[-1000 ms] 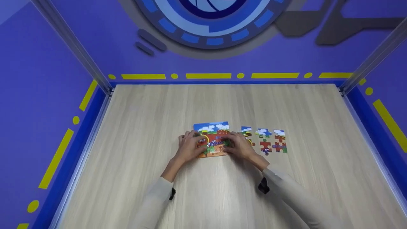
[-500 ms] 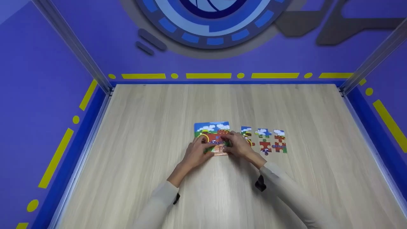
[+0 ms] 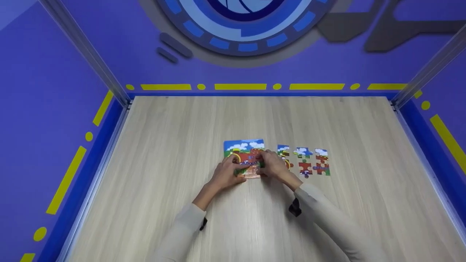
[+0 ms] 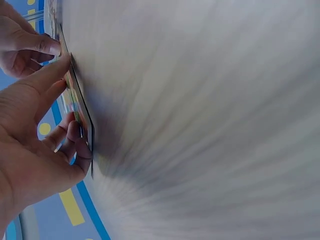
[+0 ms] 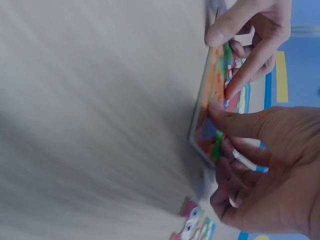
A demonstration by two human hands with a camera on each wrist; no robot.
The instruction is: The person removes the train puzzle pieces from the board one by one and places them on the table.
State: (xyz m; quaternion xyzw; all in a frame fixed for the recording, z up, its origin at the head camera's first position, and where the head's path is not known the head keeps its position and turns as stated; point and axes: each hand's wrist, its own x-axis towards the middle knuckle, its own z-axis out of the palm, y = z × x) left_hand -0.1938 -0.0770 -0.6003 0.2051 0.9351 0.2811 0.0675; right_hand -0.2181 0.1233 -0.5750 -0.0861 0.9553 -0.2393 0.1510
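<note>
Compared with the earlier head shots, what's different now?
The left hand has moved from the left side of the puzzle rightward and nearer the person, its thumb now by the near edge. The right hand stays at the puzzle's right side; the puzzle and the loose pieces lie as before.

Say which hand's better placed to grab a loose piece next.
Probably the right hand: at the right edge of the puzzle, it is nearer the loose pieces than the left hand.

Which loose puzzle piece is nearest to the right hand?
The lower-left puzzle piece, with a yellow arc, partly hidden behind the right hand; other pieces lie farther away.
</note>
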